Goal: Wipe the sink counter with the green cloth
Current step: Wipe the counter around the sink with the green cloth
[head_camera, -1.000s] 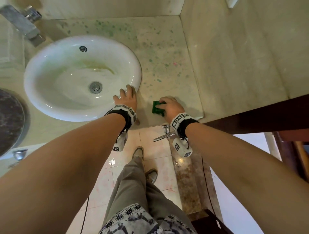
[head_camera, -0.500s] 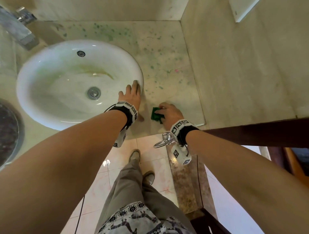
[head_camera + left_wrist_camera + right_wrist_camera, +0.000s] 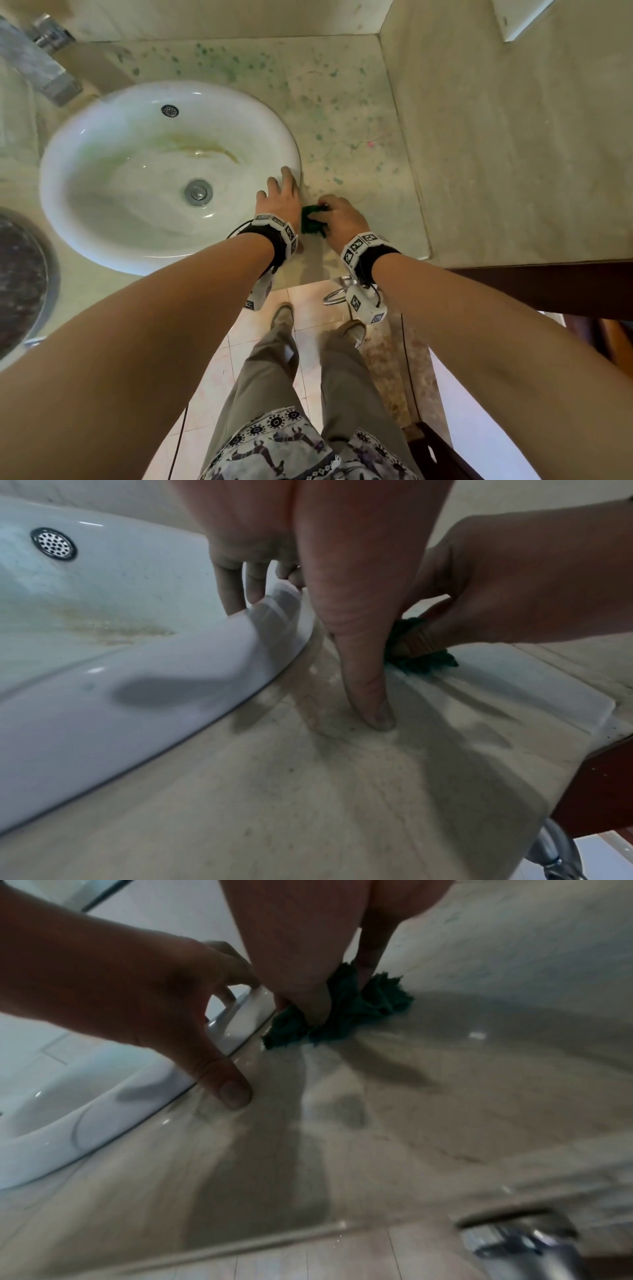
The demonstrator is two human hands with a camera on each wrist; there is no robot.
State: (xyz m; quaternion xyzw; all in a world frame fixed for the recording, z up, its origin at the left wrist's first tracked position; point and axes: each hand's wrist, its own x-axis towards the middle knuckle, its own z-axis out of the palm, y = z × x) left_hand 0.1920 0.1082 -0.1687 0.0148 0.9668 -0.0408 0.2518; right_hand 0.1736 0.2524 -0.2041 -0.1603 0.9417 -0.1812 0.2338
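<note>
Since a second ago, the right hand (image 3: 337, 216) has slid the green cloth (image 3: 312, 221) leftward along the front of the counter (image 3: 359, 113), from well clear of the basin to just beside the left hand (image 3: 281, 198), while the left hand's fingers have crept further up the rim.

Largest in view, the counter is pale stone, spattered with green flecks toward its back and right, so most of the wiping looks not yet done. Set into it, the white sink (image 3: 102, 240) has a brownish streak above its drain (image 3: 198, 192). A chrome tap (image 3: 44, 72) juts in at the upper left.

The left hand rests with fingers (image 3: 236, 588) loosely spread and hooked over the sink rim, thumb tip (image 3: 377, 712) planted on the stone, probably bracing the body while leaning in.

The right hand's fingers are bunched together, pinching the crumpled cloth and pressing it down on the counter close to the basin's edge, likely to scrub the seam there.
</note>
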